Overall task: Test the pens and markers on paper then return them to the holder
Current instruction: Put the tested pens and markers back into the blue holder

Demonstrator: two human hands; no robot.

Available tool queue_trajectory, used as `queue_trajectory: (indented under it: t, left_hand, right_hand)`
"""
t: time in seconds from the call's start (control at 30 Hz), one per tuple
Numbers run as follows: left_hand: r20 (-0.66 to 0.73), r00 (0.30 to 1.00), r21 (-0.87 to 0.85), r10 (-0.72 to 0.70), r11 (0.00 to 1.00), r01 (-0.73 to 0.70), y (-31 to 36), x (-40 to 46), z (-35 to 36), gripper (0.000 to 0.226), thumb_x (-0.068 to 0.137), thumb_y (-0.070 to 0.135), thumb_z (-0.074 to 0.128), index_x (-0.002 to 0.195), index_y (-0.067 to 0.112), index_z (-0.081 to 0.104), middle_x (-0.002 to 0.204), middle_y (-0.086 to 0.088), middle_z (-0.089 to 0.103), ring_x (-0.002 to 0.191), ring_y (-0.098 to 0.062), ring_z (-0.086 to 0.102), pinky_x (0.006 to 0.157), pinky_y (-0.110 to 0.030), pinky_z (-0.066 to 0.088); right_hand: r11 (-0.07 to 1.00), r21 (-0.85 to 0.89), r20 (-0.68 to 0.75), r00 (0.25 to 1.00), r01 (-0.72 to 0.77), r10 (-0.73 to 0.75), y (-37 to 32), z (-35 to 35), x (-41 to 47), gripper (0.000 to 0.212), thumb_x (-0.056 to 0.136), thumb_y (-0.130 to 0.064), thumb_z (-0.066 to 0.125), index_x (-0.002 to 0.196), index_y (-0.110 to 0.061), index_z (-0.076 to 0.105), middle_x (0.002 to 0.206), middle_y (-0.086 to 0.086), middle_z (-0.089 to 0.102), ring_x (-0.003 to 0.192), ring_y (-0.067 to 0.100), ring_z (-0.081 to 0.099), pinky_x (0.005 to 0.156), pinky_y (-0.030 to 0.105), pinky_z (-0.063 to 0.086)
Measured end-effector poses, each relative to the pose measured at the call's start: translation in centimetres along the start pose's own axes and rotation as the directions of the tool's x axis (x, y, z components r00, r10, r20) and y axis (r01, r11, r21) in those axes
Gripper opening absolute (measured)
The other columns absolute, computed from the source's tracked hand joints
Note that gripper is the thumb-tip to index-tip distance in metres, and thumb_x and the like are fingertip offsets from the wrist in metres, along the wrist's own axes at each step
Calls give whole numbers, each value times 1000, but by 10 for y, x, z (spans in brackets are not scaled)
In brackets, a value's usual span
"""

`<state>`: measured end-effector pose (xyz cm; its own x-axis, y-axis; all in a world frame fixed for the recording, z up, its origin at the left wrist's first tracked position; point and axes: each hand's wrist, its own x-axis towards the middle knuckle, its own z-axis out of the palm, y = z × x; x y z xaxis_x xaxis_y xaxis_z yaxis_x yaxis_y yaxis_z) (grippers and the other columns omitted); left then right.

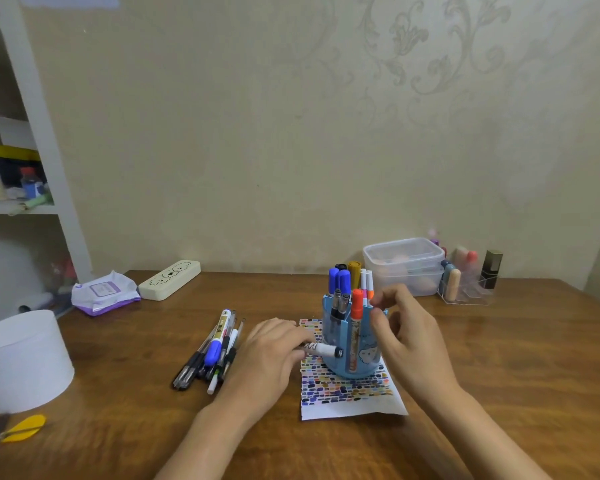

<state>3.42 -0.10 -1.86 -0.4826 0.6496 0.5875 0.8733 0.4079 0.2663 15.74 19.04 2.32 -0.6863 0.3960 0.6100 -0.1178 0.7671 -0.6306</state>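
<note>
The left hand (271,355) lay low over the worktop (499,358), its fingers (297,336) curled round a white marker (323,349) whose black-tipped end pointed right against the blue pen holder (368,365). The right hand (409,341) hovered just right of the holder, fingers loosely bent with thumb and forefinger apart, gripping nothing. The holder stood on a sheet of paper (354,407) covered in coloured test dabs, with an orange-capped marker (356,327) and blue-capped ones upright inside. A loose pile of pens (212,351) lay to the left. Farther off sat a cream pencil case (174,279), a wipes packet (104,294) and a clear plastic box (404,263).
</note>
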Motion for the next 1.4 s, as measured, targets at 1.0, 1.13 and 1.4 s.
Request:
queue_trajectory:
  t: [1.0,1.13,1.4]
  left_hand:
    - [-56,993,-246,-107,965,91,29,-2,-8,37,90,53,50,122,38,60,100,26,63,95,2,59,70,-14,51]
    - [11,992,-283,-126,951,124,34,-2,-10,47,92,64,40,138,51,44,108,43,50,106,11,52,73,-6,44]
    - [162,983,-227,-81,967,117,35,-2,-8,53,98,62,24,150,53,23,130,35,37,109,13,48,85,-27,53]
  right_hand:
    - [882,471,69,997,8,-46,-17,-14,5,17,84,-36,70,94,-23,71,81,10,71,74,27,67,56,22,52]
    - [835,550,-1,1000,0,1,-18,-21,9,13,92,-23,64,94,-10,68,67,-5,66,55,2,57,49,14,45]
    - [816,574,-304,943,68,135,-7,-37,21,22,96,-43,51,86,-22,54,57,-12,50,46,6,39,43,18,35]
